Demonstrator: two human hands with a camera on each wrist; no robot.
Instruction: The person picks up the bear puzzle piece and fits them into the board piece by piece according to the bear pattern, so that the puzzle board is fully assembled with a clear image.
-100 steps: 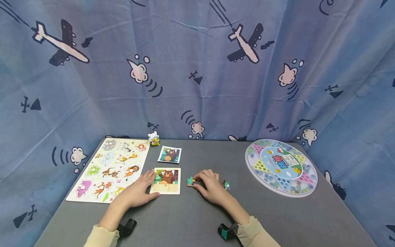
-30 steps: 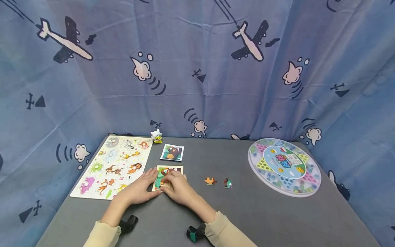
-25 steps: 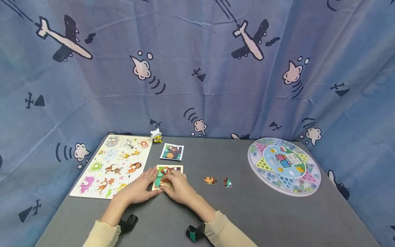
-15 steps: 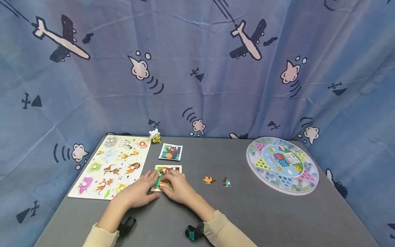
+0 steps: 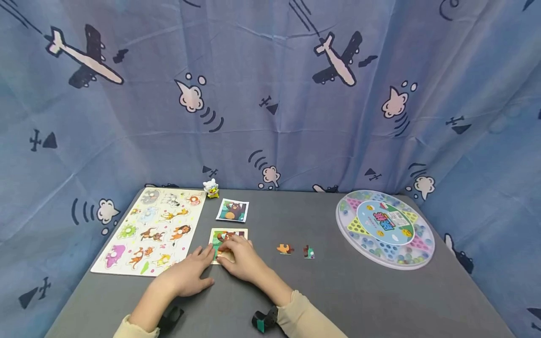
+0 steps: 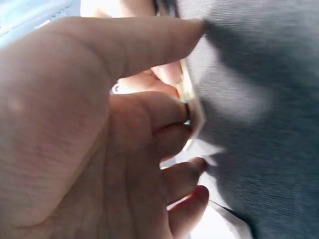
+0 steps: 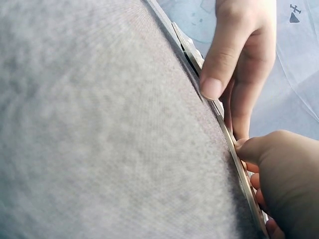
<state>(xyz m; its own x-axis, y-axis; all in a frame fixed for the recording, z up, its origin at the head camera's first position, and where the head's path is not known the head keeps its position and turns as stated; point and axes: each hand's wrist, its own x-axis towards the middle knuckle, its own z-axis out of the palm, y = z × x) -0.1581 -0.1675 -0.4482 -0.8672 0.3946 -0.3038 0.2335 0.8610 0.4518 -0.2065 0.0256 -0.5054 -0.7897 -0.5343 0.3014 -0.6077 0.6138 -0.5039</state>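
A small wooden jigsaw board [image 5: 230,230] with a bear picture lies in front of me. My right hand [image 5: 244,263] is over it, thumb and fingers pinching a jigsaw piece [image 5: 219,254] at its lower left; the hand hides much of the picture. My left hand [image 5: 186,277] lies at the board's left side with fingers loosely extended, fingertips right at its edge in the left wrist view. To the right, an orange-brown jigsaw piece [image 5: 285,249] and a green-brown piece [image 5: 309,252] lie on the table.
A bear picture card [image 5: 232,210] lies behind the board. At left is a large animal puzzle board [image 5: 127,253], with a small white-and-yellow figurine [image 5: 211,188] at its far corner. A round marble game board [image 5: 385,230] sits at right. A patterned curtain [image 5: 270,94] hangs behind.
My right hand brought a jigsaw piece from the right over to the bear board and has stayed there. My left hand has just drawn back slightly toward me from the board's left side.
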